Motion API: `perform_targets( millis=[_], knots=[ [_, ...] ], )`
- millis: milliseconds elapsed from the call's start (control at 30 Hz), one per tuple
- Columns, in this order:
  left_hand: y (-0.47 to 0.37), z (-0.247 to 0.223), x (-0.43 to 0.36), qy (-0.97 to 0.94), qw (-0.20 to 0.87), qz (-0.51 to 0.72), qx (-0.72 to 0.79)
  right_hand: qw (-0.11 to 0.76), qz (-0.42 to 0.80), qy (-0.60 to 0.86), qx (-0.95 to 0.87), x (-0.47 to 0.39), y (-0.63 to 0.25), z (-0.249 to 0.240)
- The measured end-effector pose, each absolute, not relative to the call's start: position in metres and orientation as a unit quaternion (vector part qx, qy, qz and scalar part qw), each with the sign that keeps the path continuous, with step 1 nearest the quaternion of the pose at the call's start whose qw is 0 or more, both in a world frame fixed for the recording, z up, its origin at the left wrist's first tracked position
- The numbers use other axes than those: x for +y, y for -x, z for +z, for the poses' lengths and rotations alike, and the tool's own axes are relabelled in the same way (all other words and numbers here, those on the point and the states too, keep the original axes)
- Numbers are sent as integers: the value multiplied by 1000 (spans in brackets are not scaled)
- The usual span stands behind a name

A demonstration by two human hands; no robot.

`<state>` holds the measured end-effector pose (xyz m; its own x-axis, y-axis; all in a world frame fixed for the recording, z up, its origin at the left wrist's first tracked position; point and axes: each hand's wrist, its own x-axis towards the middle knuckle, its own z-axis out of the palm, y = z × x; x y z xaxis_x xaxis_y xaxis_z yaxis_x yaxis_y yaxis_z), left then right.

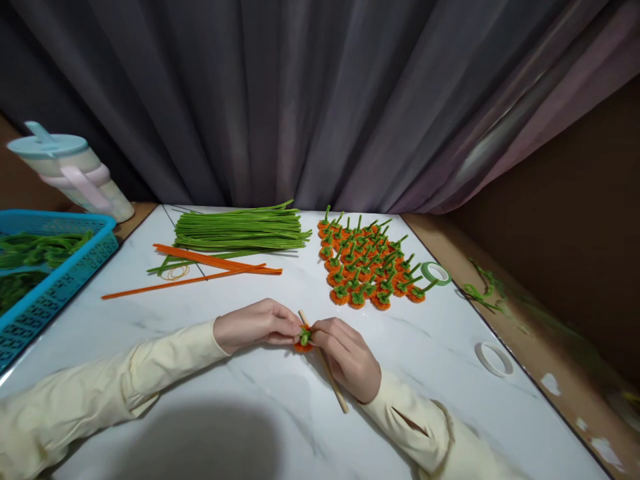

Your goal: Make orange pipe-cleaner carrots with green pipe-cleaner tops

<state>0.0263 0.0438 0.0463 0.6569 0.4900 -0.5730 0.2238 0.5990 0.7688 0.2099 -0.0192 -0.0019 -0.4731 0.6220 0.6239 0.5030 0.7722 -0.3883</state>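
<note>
We've got the small fuzzy orange-and-green piece (304,339) pinched between left (260,327) and right (347,357) fingertips, wooden stick slanting beneath our right hand.

I see a smooth, glossy white tabletop (400,387) with grey marble-like veining. The stems (235,230) look fuzzy and matt, and the orange-and-green pieces (356,300) share that fuzzy surface. I'm seeing blue plastic on the basket (60,283), pale wood on the stick (335,385), soft folded cloth on the curtain (270,100).
</note>
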Motion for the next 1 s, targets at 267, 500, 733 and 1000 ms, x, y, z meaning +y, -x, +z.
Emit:
perform_targets(
  millis=[267,500,733,1000],
  knots=[
    [-28,42,45,-289,870,72,392,365,-45,305,-878,-20,-211,5],
    [-31,42,42,-159,903,75,391,377,-86,256,-886,-20,-211,13],
    [-30,39,37,-120,909,102,385,354,-101,289,-884,-23,-210,8],
    [-32,41,36,-132,908,115,381,318,-213,292,-876,-18,-211,15]
  ],
)
